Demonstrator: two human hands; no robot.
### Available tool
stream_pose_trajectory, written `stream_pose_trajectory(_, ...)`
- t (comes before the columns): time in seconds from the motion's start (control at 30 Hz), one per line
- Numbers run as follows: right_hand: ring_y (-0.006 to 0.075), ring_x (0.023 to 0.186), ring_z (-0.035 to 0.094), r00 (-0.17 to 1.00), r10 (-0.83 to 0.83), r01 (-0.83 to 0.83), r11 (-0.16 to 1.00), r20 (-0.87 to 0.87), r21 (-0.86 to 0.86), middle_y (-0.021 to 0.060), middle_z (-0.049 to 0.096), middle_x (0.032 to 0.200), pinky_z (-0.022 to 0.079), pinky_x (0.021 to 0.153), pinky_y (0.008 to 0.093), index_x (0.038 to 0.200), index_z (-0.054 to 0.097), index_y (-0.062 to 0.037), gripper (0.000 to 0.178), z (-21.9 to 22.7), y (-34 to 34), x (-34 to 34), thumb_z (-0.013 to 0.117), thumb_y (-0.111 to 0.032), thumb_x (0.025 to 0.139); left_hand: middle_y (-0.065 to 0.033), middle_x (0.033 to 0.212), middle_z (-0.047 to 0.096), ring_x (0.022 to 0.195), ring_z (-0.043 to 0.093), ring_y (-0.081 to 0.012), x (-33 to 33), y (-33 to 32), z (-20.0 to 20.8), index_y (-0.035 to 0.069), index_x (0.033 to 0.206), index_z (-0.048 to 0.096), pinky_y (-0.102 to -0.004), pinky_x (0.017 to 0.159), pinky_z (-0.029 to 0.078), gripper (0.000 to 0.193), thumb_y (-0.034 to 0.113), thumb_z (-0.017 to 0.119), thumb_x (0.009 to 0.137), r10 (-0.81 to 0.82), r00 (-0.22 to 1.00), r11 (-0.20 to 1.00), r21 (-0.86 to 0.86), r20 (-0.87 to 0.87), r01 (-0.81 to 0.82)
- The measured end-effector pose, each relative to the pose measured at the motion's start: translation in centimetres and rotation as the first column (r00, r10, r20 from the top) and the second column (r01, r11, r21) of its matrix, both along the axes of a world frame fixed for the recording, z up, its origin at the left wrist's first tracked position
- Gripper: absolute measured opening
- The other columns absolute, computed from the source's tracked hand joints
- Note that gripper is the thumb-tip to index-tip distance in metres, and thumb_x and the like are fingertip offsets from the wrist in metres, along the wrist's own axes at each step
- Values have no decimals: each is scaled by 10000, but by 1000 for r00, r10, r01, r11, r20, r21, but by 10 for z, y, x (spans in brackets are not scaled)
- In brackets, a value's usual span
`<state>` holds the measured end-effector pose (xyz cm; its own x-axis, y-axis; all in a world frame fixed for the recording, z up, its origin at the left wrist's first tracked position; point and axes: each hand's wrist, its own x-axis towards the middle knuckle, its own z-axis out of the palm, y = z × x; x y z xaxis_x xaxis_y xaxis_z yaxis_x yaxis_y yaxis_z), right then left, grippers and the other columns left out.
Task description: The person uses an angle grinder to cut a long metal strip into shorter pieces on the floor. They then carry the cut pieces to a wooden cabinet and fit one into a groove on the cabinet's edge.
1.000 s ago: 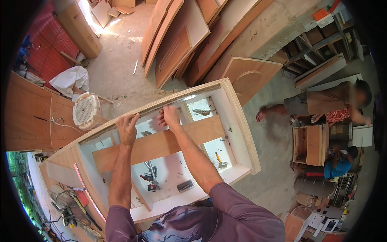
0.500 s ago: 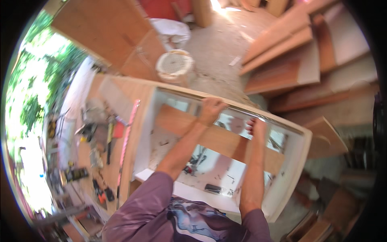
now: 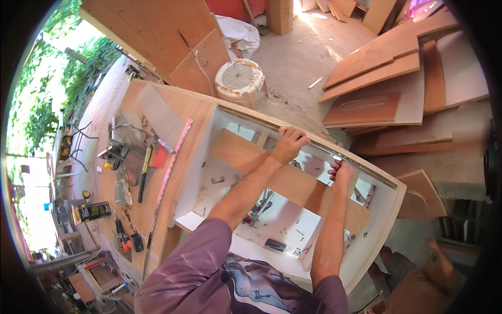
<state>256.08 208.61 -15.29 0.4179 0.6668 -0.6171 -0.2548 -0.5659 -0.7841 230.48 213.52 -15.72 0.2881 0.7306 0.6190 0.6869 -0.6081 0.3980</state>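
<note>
A wooden cabinet carcass with a white inside lies open side up in front of me. At its far edge, my left hand has its fingers bent over the rim. My right hand is a little farther right, its fingers curled closed just inside the same edge. Close to its fingertips, a thin metal rail runs along the inner wall. Whatever the right fingers hold is hidden. Inside the carcass are a brown wooden crosspiece, pliers-like metal tools, a small black block and scattered screws.
On the board at left lie a hammer, a pink-edged straight strip and a cordless drill. Beyond the cabinet stands a round stool. Wooden panels lean at right. Another person is at lower right.
The view has shifted slightly and become sharper, with another person now visible at lower right. Both hands keep about the same places along the cabinet's far edge.
</note>
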Motion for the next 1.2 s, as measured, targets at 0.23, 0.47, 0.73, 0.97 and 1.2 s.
stream_pose_trajectory(0.23, 159, 498, 637, 998, 36, -34, 999, 55, -33, 107, 772, 818, 391, 397, 300, 1083, 726, 39, 419, -1, 1, 5, 550, -336, 1138, 37, 1081, 676, 1092, 625, -220, 5, 12, 16, 230, 1043, 775, -447, 998, 395, 193, 139, 809, 877, 36, 998, 990, -135, 55, -28)
stream_pose_trajectory(0.47, 250, 495, 696, 998, -61, 61, 997, 0, 57, 181, 786, 776, 499, 418, 376, 905, 677, -2, 265, -8, 2, -2, 576, -197, 1052, -14, 1059, 755, 1043, 698, -277, 7, 9, 7, 195, 1066, 832, -478, 924, 493, 268, 65, 789, 835, -27, 999, 998, 51, -36, 29)
stream_pose_trajectory(0.73, 225, 471, 689, 996, -90, 90, 994, 8, -56, 145, 790, 749, 520, 422, 405, 894, 720, 51, 383, 21, 6, -8, 528, -218, 1087, -13, 1042, 726, 983, 685, -260, 21, -9, 12, 159, 1089, 804, -428, 914, 516, 225, 65, 836, 888, -91, 985, 995, 23, -148, 95)
stream_pose_trajectory(0.97, 228, 474, 704, 969, 179, -159, 979, 168, -130, 146, 789, 727, 542, 483, 368, 985, 740, 60, 468, 29, 5, 1, 486, -295, 1153, -30, 991, 766, 928, 690, -264, 17, -9, 14, 133, 1035, 809, -412, 842, 552, 178, 55, 837, 878, -40, 986, 999, -10, -160, 39)
stream_pose_trajectory(1.2, 253, 529, 738, 960, 127, -112, 991, 248, -73, 112, 788, 712, 619, 681, 430, 937, 760, -6, 473, 30, -6, -7, 509, -343, 1153, -23, 997, 787, 946, 711, -279, 21, -10, 31, 144, 1027, 827, -417, 858, 589, 188, 36, 795, 876, -63, 990, 996, 52, -130, 70)
